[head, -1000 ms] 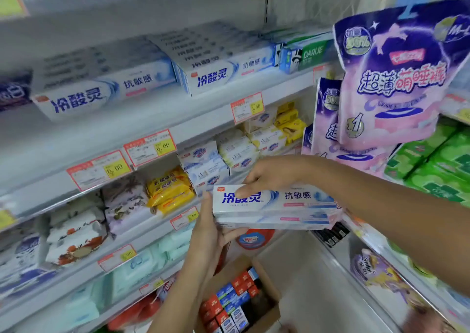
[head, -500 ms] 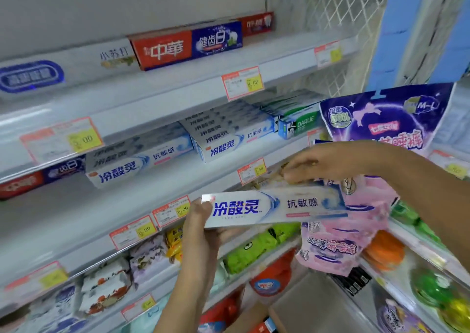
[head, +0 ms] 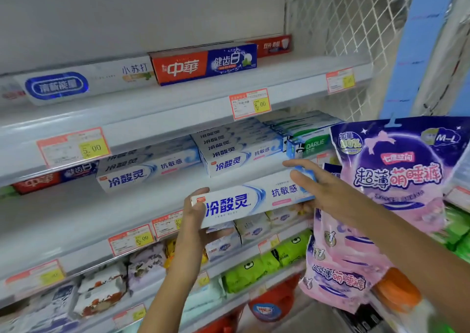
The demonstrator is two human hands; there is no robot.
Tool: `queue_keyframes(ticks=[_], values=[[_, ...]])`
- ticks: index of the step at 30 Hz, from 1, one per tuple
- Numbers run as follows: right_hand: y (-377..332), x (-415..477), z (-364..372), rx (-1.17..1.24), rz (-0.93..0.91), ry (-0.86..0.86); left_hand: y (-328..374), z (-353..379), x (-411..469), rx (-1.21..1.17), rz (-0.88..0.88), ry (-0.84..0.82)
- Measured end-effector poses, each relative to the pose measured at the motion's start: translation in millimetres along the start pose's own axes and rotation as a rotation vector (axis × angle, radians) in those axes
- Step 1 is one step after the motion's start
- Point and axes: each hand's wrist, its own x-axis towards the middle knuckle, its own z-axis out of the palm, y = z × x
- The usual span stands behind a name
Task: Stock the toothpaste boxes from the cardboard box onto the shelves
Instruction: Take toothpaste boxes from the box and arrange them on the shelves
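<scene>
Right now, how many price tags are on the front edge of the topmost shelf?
3: the left tag marked 5.00, the middle tag marked 8.00, and the right tag, its price unreadable. Others may lie out of frame to the left.

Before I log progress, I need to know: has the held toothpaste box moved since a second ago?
Yes. The held toothpaste box has risen toward the matching stack on the shelf, now just below it.

Found a white toothpaste box (head: 244, 203), blue-lettered, held lengthwise, right end slightly raised, just before the middle shelf (head: 84, 213); noted matching boxes (head: 150, 171) stacked there in two piles.
</scene>
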Motion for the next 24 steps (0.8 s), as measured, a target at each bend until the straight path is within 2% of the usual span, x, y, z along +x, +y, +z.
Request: queue_keyframes(ticks=[3,6,10,14,19,24], values=[[-9.3,4.2,-12.3,-0.168,-0.097,0.048,10.7,-5.0,1.2,0.346,-0.041,-0.146],[-18.8,12.0,-31.0,-0.326,-0.136,-0.058,23.4,1.1,-2.8,0.589,0.005,-0.181],[-31.0,31.7,-43.0,-0.524,-0.159,-0.088,36.2,5.3,18.4,0.704,0.211,-0.088],[-43.6,63.6,-45.8,-0.749,-0.272,-0.003,35.2,0.3,45.2,0.778,0.227,-0.049],[-40.3,100.8,-47.1,-1.078,-0.318,-0.017,32.2,-0.9,68.1,0.936,0.252,-0.025],[-39.5,115.5,-43.3,-1.185,-0.396,-0.007,27.8,0.3,77.5,1.118,0.302,0.016]])
